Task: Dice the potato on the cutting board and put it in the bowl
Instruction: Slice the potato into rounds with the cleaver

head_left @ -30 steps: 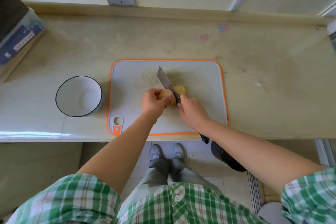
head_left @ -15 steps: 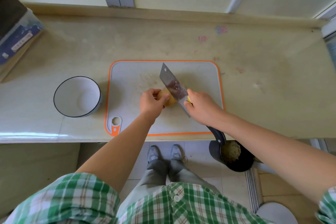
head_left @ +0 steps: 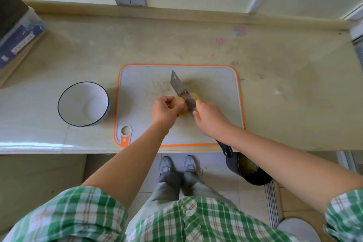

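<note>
**On the cutting board point(head_left: 216, 88), we are running the knife point(head_left: 179, 88) into the potato point(head_left: 184, 112)**

At the middle of the table point(head_left: 284, 94), the grey, orange-edged cutting board is lying flat, with its hanging hole at the near left corner. The potato is sitting on the board a little left of its centre.

Our left hand point(head_left: 164, 112) is curling over the potato's left end. Its fingers and thumb are gripping the potato from above and pinning it to the board. Our right hand point(head_left: 211, 118) is wrapping tightly around the knife where the blade meets the handle. The dark end of the handle is sticking out beneath our wrist, past the table's near edge.

The blade is standing on its edge, with the tip pointing away from us and slightly left. It is cutting down into the potato just to the right of our left fingers. A paler yellow piece point(head_left: 194, 96) is showing on the far right side of the blade, touching it. We cannot tell whether it is fully cut free.

The white bowl point(head_left: 98, 96) with the dark rim is standing upright on the table, just beside the board's left edge. At the far left, a blue and white box point(head_left: 17, 39) is resting on the table.

Down on the floor, a dark bin point(head_left: 253, 180) is standing under our right forearm, holding something pale tan. Our grey shoes point(head_left: 166, 164) are showing between our arms.
</note>
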The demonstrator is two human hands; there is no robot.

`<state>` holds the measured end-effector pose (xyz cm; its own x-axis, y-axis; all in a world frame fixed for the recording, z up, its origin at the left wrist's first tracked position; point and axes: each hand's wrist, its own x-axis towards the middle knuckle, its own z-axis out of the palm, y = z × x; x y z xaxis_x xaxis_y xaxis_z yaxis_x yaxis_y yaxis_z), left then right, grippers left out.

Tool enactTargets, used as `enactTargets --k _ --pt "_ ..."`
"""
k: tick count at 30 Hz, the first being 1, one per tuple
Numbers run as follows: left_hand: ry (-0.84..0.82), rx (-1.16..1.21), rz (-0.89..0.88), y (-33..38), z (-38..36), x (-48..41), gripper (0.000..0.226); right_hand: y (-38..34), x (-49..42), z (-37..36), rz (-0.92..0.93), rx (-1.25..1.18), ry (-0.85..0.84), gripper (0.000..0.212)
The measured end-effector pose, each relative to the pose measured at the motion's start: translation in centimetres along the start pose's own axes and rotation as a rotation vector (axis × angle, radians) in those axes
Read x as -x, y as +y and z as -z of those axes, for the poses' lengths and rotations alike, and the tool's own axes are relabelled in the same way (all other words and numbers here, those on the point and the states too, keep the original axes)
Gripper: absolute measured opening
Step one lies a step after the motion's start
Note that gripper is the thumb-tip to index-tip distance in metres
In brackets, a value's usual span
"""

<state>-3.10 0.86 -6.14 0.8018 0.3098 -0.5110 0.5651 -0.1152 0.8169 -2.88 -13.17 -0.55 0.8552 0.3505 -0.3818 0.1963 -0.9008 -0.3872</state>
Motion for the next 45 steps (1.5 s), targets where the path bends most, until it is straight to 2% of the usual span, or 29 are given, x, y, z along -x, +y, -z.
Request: enactTargets --k 10,15,18,24,31,33,37,45 --pt "-0.018 0.019 0.0 -0.2 0.3 0.0 0.03 0.6 -1.0 -2.7 -0.006 -0.034 0.057 0.013" --pt "-0.006 0.03 -0.001 -0.3 0.2 0.2 0.04 1.0 -0.9 -0.5 0.001 -0.046 0.101 0.018" --pt "0.002 0.084 0.022 -0.5 0.2 0.1 0.035 0.8 -0.2 1.4 0.026 -0.034 0.112 0.015" --pt "-0.007 0.084 0.019 -0.4 0.3 0.0 0.035 0.7 1.1 2.6 0.028 0.021 0.019 0.021" --pt "0.002 0.055 0.012 -0.5 0.3 -0.1 0.037 0.6 2.5 2.7 0.003 0.024 -0.039 0.04" --pt "0.001 0.055 0.016 -0.4 0.3 -0.1 0.035 0.4 2.3 2.4 0.005 0.033 -0.042 0.037" --pt "0.005 0.076 0.043 -0.2 0.3 -0.1 0.033 -0.1 0.9 1.1 0.014 0.017 -0.031 0.016" --pt "-0.005 0.097 0.038 -0.3 0.4 0.1 0.035 0.6 0.7 -2.6 -0.042 -0.066 0.015 0.013"
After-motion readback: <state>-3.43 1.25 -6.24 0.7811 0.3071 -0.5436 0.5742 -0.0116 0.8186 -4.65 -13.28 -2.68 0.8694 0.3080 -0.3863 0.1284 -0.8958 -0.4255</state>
